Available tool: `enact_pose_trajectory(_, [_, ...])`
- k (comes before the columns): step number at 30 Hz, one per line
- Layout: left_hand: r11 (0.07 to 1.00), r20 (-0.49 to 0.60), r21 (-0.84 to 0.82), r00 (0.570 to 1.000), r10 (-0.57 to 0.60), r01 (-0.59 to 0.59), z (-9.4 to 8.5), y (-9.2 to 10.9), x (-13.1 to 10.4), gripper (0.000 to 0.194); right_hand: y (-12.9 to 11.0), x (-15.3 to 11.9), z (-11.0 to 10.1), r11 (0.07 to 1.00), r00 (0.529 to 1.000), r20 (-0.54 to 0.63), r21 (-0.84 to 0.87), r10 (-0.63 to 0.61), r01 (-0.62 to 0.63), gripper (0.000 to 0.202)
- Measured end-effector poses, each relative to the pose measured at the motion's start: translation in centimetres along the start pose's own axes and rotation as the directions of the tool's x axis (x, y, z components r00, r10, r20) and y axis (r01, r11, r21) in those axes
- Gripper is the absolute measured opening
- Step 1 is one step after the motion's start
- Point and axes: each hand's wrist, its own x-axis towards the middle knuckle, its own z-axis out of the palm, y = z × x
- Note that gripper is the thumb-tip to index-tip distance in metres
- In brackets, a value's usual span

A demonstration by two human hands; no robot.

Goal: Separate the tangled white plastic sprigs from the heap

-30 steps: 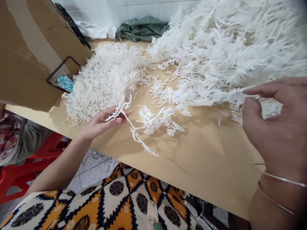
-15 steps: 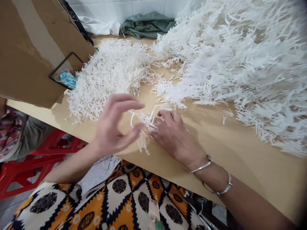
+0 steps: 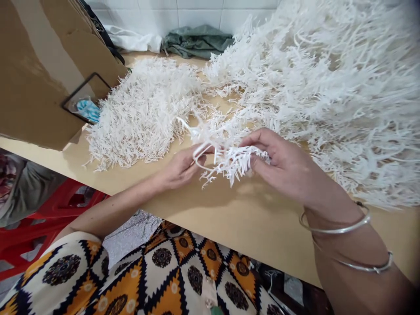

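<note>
Between my two hands, just above the table, is a bunch of white, branched plastic sprigs [image 3: 234, 164] with thin tips and a curved, looping stem. My right hand [image 3: 284, 168] grips its right end between thumb and fingers. On the other side, my left hand [image 3: 183, 168] is closed on the stem end, its fingertips partly hidden behind the loop. A large heap of similar white sprigs [image 3: 328, 96] spreads behind and to the right of my right hand. A smaller pile [image 3: 141, 113] lies beyond my left hand.
A cardboard box [image 3: 39, 87] stands at the left on the table [image 3: 262, 232], with a black wire frame [image 3: 77, 91] and a blue-and-white packet [image 3: 88, 109] beside it. Dark green cloth [image 3: 198, 41] lies against the tiled wall. Red stools [image 3: 62, 205] and part of another person are at lower left.
My left hand has gone from spread fingers to closed on the sprigs. My right hand has moved right and turned, now pinching a fuller bunch. The view has shifted slightly.
</note>
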Motion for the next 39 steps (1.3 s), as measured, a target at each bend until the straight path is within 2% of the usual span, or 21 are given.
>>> enact_pose_trajectory(1, [0.989, -0.021, -0.136, 0.998, -0.067, 0.064, 0.2, -0.3, 0.1, 0.033, 0.1, 0.7, -0.1, 0.998, 0.998, 0.044, 0.047, 0.047, -0.049, 0.015])
enact_pose_trajectory(3, [0.911, -0.068, -0.368, 0.971, -0.229, 0.189, 0.4, -0.8, 0.4, 0.032, 0.5, 2.2, 0.0, 0.98, 0.982, 0.155, 0.149, 0.112, -0.135, 0.033])
enact_pose_trajectory(5, [0.832, -0.174, -0.501, 0.913, -0.369, 0.241, 0.1, -1.3, 0.7, 0.034, 1.1, 3.4, 0.1, 0.938, 0.957, 0.257, 0.28, 0.131, -0.204, 0.046])
enact_pose_trajectory(7, [0.82, -0.324, -0.528, 0.841, -0.433, 0.219, -0.5, -1.2, 1.1, 0.042, 1.7, 4.2, 0.4, 0.871, 0.925, 0.351, 0.399, 0.142, -0.285, 0.048])
enact_pose_trajectory(9, [0.895, -0.499, -0.425, 0.79, -0.355, 0.134, -1.3, -0.6, 1.7, 0.053, 1.9, 4.6, 0.5, 0.812, 0.89, 0.43, 0.458, 0.154, -0.362, 0.047])
enact_pose_trajectory(11, [0.985, -0.617, -0.171, 0.778, -0.115, 0.009, -2.3, 0.4, 2.5, 0.068, 1.6, 4.6, 0.6, 0.793, 0.86, 0.485, 0.457, 0.158, -0.403, 0.049])
enact_pose_trajectory(12, [0.998, -0.619, -0.021, 0.785, 0.04, -0.067, -2.7, 1.0, 3.1, 0.081, 1.4, 4.5, 0.5, 0.798, 0.849, 0.504, 0.439, 0.161, -0.412, 0.05])
enact_pose_trajectory(13, [0.983, -0.561, 0.104, 0.807, 0.184, -0.151, -3.0, 1.4, 3.6, 0.095, 1.0, 4.4, 0.3, 0.808, 0.839, 0.519, 0.418, 0.163, -0.416, 0.05])
enact_pose_trajectory(14, [0.946, -0.445, 0.166, 0.835, 0.324, -0.278, -3.3, 1.7, 4.2, 0.105, 0.5, 4.3, 0.1, 0.818, 0.83, 0.533, 0.396, 0.165, -0.416, 0.051])
enact_pose_trajectory(15, [0.918, -0.314, 0.131, 0.862, 0.397, -0.375, -3.4, 1.9, 4.6, 0.117, 0.1, 4.1, -0.2, 0.827, 0.824, 0.543, 0.382, 0.16, -0.412, 0.052])
enact_pose_trajectory(16, [0.92, -0.202, 0.041, 0.899, 0.389, -0.389, -3.4, 1.9, 5.0, 0.121, -0.3, 3.9, -0.6, 0.832, 0.82, 0.552, 0.376, 0.152, -0.407, 0.053])
enact_pose_trajectory(18, [0.953, -0.041, -0.093, 0.957, 0.287, -0.29, -2.9, 1.6, 5.3, 0.119, -0.8, 3.6, -1.2, 0.824, 0.821, 0.553, 0.391, 0.146, -0.41, 0.055])
enact_pose_trajectory(20, [0.983, 0.094, -0.072, 0.98, 0.178, -0.171, -2.1, 0.8, 5.0, 0.108, -0.7, 3.5, -1.7, 0.802, 0.833, 0.532, 0.426, 0.152, -0.418, 0.053])
enact_pose_trajectory(22, [0.996, 0.165, -0.051, 0.983, 0.081, -0.074, -1.3, 0.0, 4.4, 0.094, 0.1, 3.6, -1.8, 0.791, 0.839, 0.521, 0.444, 0.154, -0.421, 0.051])
enact_pose_trajectory(25, [0.972, 0.143, -0.206, 0.986, -0.083, 0.112, -0.5, -1.0, 3.8, 0.06, 1.9, 4.0, -1.5, 0.792, 0.842, 0.515, 0.444, 0.158, -0.42, 0.049])
enact_pose_trajectory(27, [0.893, 0.113, -0.377, 0.969, -0.219, 0.246, -0.1, -1.4, 3.7, 0.039, 3.1, 4.4, -1.0, 0.8, 0.864, 0.482, 0.457, 0.146, -0.39, 0.047])
enact_pose_trajectory(30, [0.775, 0.116, -0.523, 0.931, -0.346, 0.354, 0.4, -1.9, 3.8, 0.039, 4.2, 4.8, -0.4, 0.874, 0.907, 0.398, 0.384, 0.133, -0.297, 0.048])
enact_pose_trajectory(33, [0.817, 0.074, -0.467, 0.935, -0.346, 0.339, 1.0, -2.5, 3.8, 0.052, 4.3, 4.7, 0.3, 0.916, 0.909, 0.367, 0.258, 0.2, -0.306, 0.051])
enact_pose_trajectory(35, [0.891, -0.002, -0.37, 0.959, -0.283, 0.262, 1.5, -2.8, 3.9, 0.058, 4.2, 4.6, 0.9, 0.89, 0.895, 0.374, 0.282, 0.243, -0.359, 0.05])
enact_pose_trajectory(37, [0.94, -0.091, -0.285, 0.971, -0.219, 0.186, 2.0, -3.0, 4.0, 0.053, 4.2, 4.5, 1.7, 0.856, 0.89, 0.366, 0.331, 0.272, -0.398, 0.047])
enact_pose_trajectory(39, [0.941, -0.161, -0.288, 0.959, -0.233, 0.18, 2.4, -3.1, 4.0, 0.04, 4.2, 4.6, 2.3, 0.84, 0.895, 0.344, 0.36, 0.284, -0.405, 0.046])
